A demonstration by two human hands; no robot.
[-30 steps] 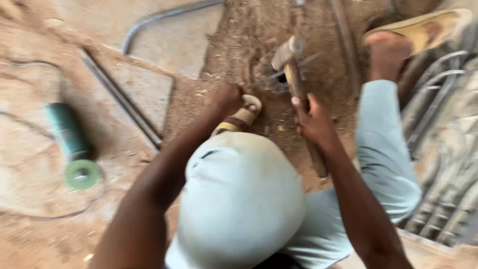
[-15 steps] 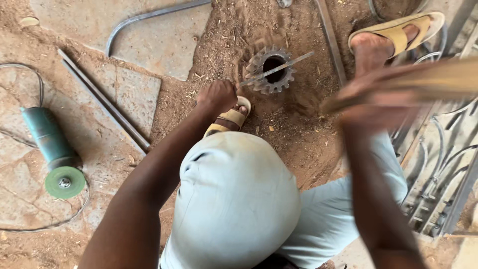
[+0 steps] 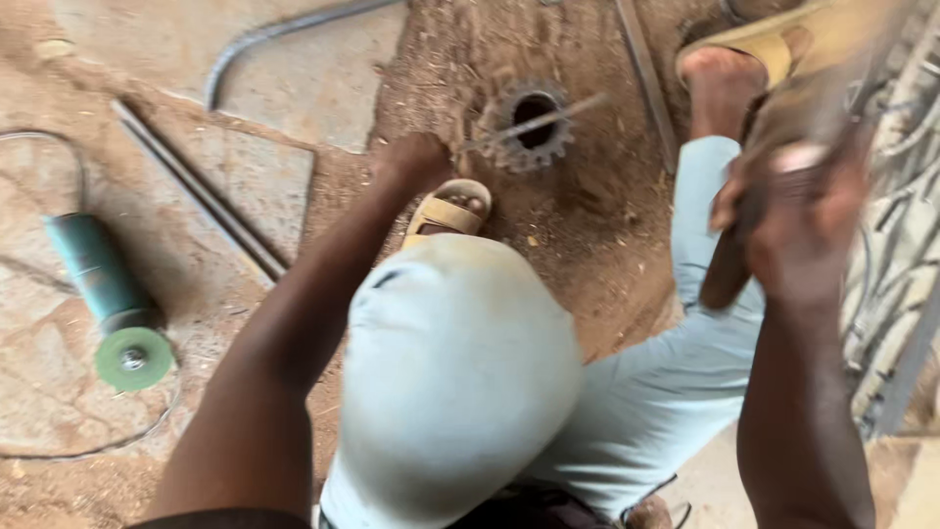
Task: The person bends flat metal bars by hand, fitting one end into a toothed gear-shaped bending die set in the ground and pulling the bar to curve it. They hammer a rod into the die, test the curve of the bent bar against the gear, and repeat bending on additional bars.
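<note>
Left hand (image 3: pixel 416 162) fingers pinching rod (image 3: pixel 534 122) across gear (image 3: pixel 532 125) at three o'clock, right hand (image 3: pixel 798 211) fingers gripping raised, blurred hammer (image 3: pixel 774 176).

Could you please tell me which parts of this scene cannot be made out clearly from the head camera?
- Hammer in the right hand: motion blur smears its head and handle.
- Left hand: its fingers are blurred where they hold the thin rod over the toothed ring.
- Left foot's sandal: mostly hidden behind the knee.
- Grinder: its cable runs off the left edge.
</note>
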